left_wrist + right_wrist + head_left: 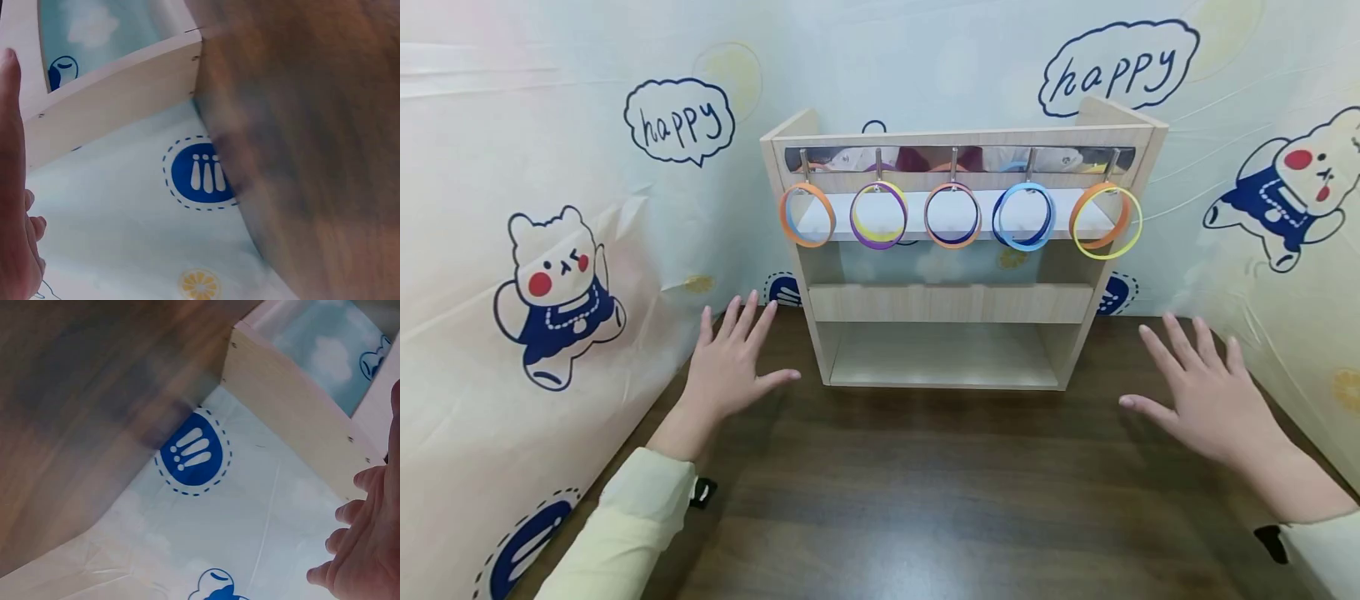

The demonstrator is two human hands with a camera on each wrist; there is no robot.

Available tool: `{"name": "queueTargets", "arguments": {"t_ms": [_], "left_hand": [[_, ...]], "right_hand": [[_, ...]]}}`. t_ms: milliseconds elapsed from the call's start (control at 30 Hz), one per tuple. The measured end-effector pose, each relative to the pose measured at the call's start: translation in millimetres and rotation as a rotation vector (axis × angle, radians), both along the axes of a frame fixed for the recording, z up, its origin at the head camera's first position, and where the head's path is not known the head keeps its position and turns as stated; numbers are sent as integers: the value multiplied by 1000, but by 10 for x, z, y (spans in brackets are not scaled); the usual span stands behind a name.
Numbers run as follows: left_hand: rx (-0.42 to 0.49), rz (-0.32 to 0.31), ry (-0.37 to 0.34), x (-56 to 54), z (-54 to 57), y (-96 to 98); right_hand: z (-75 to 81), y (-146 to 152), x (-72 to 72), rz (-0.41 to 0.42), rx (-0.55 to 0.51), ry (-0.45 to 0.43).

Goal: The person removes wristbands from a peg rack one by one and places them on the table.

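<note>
My left hand (724, 375) is spread above the table to the left of a pale wooden rack (951, 304), fingers straight and holding nothing. On the other side, my right hand (1213, 400) is spread the same way, also touching nothing. Several metal hooks line the rack's top, with coloured rings hanging from them: an orange and blue pair (788, 225), a purple and yellow pair (880, 243), an orange and dark blue pair (953, 242), light and dark blue rings (1024, 244), and a yellow ring (1139, 225) with an orange one (1116, 237).
The rack has a white upper shelf (925, 223) and a lower compartment (940, 358). It stands on a dark wooden table (925, 483). A printed cloth (880, 50) with cartoon bears and "happy" bubbles encloses the back and both sides.
</note>
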State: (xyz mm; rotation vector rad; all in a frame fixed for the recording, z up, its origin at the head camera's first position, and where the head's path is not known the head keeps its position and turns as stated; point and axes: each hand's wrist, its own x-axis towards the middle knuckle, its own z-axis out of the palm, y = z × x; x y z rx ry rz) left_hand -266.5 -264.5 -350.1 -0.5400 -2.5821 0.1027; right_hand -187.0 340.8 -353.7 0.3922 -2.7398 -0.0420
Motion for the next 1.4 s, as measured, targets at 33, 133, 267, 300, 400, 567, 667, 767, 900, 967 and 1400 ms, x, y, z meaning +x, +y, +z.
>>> {"name": "queueTargets", "arguments": {"t_ms": [33,133,267,300,400,567,667,767,900,967,1400], "left_hand": [[21,-7,-6,-4,18,10],[97,-30,-31,-16,75,45],[207,-60,-67,-57,137,96],[237,-69,-78,-73,150,110],[345,-95,-104,-128,179,168],[540,-138,-138,-245,219,277],[645,-159,-149,-303,244,336],[752,-186,-150,-352,278,402],[887,-226,-167,-435,315,487],[936,-249,-169,-478,330,528],[1147,-348,-175,-408,473,752]], "right_hand": [[24,-7,-1,1,-12,-4],[98,-24,-9,8,-55,-17],[179,-30,-26,30,-130,-30],[195,-31,-31,34,-151,-31],[233,-39,-50,31,-211,-39],[313,-79,-75,23,-303,-29],[360,-122,-83,22,-349,-27],[398,-169,-90,27,-409,-12],[451,-225,-107,43,-497,30],[483,-257,-117,49,-526,50],[641,-540,-203,90,-781,201]]}}
